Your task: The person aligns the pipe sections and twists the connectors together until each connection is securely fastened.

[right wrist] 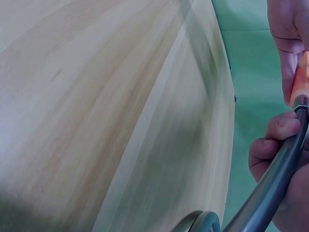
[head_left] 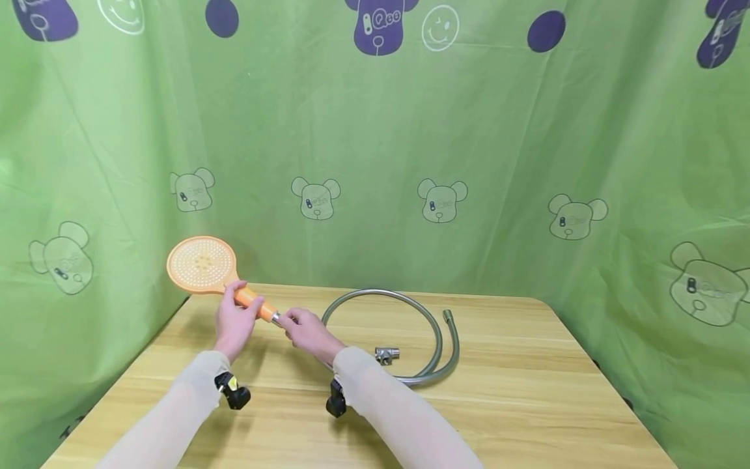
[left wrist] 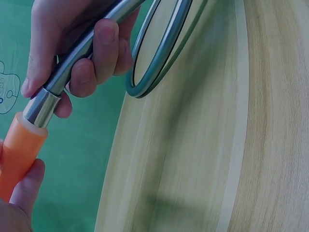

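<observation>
An orange shower head (head_left: 202, 264) with a pale, dotted round face is held up above the table's far left. My left hand (head_left: 236, 320) grips its orange handle (left wrist: 20, 150). At the handle's lower end sits a metal connector (left wrist: 42, 107), where the grey shower hose (left wrist: 77, 55) meets it. Just behind that joint, my right hand (head_left: 310, 333) holds the hose end, its fingers (left wrist: 105, 48) curled round the tube. In the right wrist view the hose (right wrist: 270, 188) runs back from the connector past the right hand. How far the joint is screwed together cannot be seen.
The hose's remaining length loops over the wooden table (head_left: 515, 378), its free end fitting (head_left: 448, 316) at the right. A small metal valve (head_left: 387, 355) lies within the loop. Green printed curtain (head_left: 375, 117) surrounds the table's back and sides.
</observation>
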{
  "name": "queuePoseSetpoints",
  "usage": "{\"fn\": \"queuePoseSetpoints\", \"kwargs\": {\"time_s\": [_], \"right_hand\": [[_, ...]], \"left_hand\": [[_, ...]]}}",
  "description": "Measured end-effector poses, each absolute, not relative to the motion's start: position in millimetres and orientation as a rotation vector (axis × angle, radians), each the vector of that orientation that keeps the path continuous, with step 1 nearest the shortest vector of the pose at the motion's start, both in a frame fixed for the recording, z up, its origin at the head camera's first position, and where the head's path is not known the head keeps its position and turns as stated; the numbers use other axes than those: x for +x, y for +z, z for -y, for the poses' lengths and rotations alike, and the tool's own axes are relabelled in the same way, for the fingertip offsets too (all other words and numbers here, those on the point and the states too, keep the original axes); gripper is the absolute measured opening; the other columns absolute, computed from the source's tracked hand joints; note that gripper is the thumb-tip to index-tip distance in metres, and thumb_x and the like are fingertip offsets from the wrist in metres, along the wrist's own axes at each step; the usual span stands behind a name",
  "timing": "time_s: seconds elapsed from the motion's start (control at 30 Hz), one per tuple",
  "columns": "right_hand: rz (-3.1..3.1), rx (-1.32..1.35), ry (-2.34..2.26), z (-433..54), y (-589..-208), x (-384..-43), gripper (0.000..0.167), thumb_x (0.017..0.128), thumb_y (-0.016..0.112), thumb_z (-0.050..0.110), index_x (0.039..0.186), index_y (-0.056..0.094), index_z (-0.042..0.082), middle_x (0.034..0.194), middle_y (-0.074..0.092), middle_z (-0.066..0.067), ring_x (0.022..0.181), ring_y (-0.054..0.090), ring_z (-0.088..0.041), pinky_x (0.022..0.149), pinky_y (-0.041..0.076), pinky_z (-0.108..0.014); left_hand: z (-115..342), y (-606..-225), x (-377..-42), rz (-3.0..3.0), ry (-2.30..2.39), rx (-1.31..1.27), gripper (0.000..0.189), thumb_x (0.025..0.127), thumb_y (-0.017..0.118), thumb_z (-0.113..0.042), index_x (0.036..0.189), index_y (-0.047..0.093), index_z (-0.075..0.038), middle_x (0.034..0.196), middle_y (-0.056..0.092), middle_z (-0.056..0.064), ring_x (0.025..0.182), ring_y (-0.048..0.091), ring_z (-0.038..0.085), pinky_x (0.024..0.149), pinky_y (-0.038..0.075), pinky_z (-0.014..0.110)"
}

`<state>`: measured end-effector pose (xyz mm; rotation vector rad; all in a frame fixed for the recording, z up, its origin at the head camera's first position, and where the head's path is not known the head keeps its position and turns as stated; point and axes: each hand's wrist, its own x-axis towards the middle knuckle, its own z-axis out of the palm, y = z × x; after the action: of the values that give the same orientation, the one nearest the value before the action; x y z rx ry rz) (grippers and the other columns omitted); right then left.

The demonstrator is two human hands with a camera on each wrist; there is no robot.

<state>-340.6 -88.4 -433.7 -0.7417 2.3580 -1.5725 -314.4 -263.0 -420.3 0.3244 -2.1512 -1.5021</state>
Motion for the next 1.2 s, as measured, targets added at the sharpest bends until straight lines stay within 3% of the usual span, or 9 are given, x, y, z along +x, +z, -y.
{"fn": "queuePoseSetpoints", "kwargs": {"time_s": [0.07, 0.2, 0.37, 0.43, 0.57, 0.7, 0.97, 1.1, 1.2], "right_hand": [[-2.363, -0.734, -1.568, 89.3, -434.0, -341.3, 0.03, 0.103, 0.054, 0.042, 0.092, 0.064, 0.015, 0.072, 0.055, 0.002, 0.059, 0.045, -0.009, 0.052, 0.038, -0.023], [-2.332, -0.714, -1.59, 89.0, -434.5, -341.6, 0.025, 0.098, 0.063, 0.042, 0.105, 0.06, 0.018, 0.074, 0.056, 0.003, 0.061, 0.047, -0.01, 0.054, 0.04, -0.024], [-2.325, -0.727, -1.605, 86.4, -433.2, -340.3, 0.03, 0.093, 0.072, 0.031, 0.11, 0.052, 0.018, 0.076, 0.058, 0.002, 0.063, 0.047, -0.012, 0.054, 0.039, -0.025], [-2.334, -0.743, -1.598, 85.7, -432.6, -339.6, 0.026, 0.094, 0.071, 0.028, 0.107, 0.052, 0.017, 0.073, 0.056, 0.002, 0.061, 0.046, -0.012, 0.053, 0.038, -0.025], [-2.355, -0.771, -1.584, 85.3, -433.8, -340.2, 0.019, 0.098, 0.065, 0.031, 0.101, 0.054, 0.016, 0.073, 0.058, -0.002, 0.06, 0.047, -0.011, 0.052, 0.039, -0.024], [-2.368, -0.778, -1.576, 86.3, -433.5, -341.9, 0.024, 0.101, 0.059, 0.038, 0.098, 0.06, 0.015, 0.077, 0.059, -0.001, 0.063, 0.05, -0.01, 0.055, 0.043, -0.023], [-2.337, -0.751, -1.59, 88.2, -434.2, -342.3, 0.022, 0.095, 0.069, 0.03, 0.107, 0.055, 0.018, 0.069, 0.053, 0.002, 0.057, 0.044, -0.01, 0.049, 0.036, -0.023], [-2.346, -0.802, -1.576, 88.7, -435.1, -344.0, 0.015, 0.1, 0.062, 0.031, 0.103, 0.058, 0.017, 0.072, 0.054, 0.001, 0.059, 0.047, -0.01, 0.051, 0.039, -0.023], [-2.351, -0.82, -1.57, 89.3, -435.4, -344.9, 0.019, 0.102, 0.058, 0.035, 0.101, 0.061, 0.016, 0.074, 0.055, 0.002, 0.062, 0.049, -0.01, 0.054, 0.041, -0.023]], "left_hand": [[262.9, -419.2, -313.9, 2.148, -1.51, 0.32, 0.057, 0.094, 0.071, -0.019, 0.145, 0.045, -0.012, 0.123, 0.06, 0.022, 0.087, 0.066, 0.022, 0.066, 0.055, 0.016], [262.6, -417.1, -313.4, 2.15, -1.532, 0.306, 0.058, 0.094, 0.07, -0.018, 0.146, 0.045, -0.011, 0.124, 0.059, 0.023, 0.09, 0.067, 0.023, 0.069, 0.057, 0.018], [263.8, -417.6, -314.4, 2.14, -1.568, 0.292, 0.06, 0.093, 0.071, -0.016, 0.147, 0.044, -0.012, 0.125, 0.057, 0.023, 0.091, 0.068, 0.024, 0.08, 0.062, 0.032], [264.0, -417.9, -315.0, 2.129, -1.582, 0.288, 0.061, 0.093, 0.072, -0.015, 0.147, 0.044, -0.012, 0.124, 0.057, 0.023, 0.09, 0.067, 0.023, 0.081, 0.062, 0.035], [263.7, -418.0, -315.8, 2.122, -1.585, 0.288, 0.061, 0.092, 0.073, -0.014, 0.146, 0.045, -0.013, 0.124, 0.057, 0.023, 0.088, 0.065, 0.021, 0.077, 0.062, 0.029], [264.0, -418.1, -316.1, 2.11, -1.597, 0.286, 0.061, 0.092, 0.073, -0.014, 0.146, 0.046, -0.013, 0.125, 0.056, 0.023, 0.089, 0.064, 0.021, 0.078, 0.062, 0.028], [265.6, -420.0, -317.0, 2.108, -1.598, 0.274, 0.062, 0.092, 0.073, -0.014, 0.147, 0.045, -0.012, 0.124, 0.056, 0.022, 0.087, 0.063, 0.02, 0.076, 0.062, 0.028], [267.4, -421.0, -318.5, 2.12, -1.577, 0.28, 0.061, 0.092, 0.073, -0.016, 0.146, 0.046, -0.013, 0.124, 0.057, 0.022, 0.086, 0.063, 0.02, 0.078, 0.062, 0.031], [268.7, -421.2, -319.2, 2.125, -1.571, 0.282, 0.061, 0.092, 0.073, -0.016, 0.146, 0.046, -0.014, 0.124, 0.057, 0.022, 0.087, 0.063, 0.02, 0.076, 0.062, 0.029]]}}
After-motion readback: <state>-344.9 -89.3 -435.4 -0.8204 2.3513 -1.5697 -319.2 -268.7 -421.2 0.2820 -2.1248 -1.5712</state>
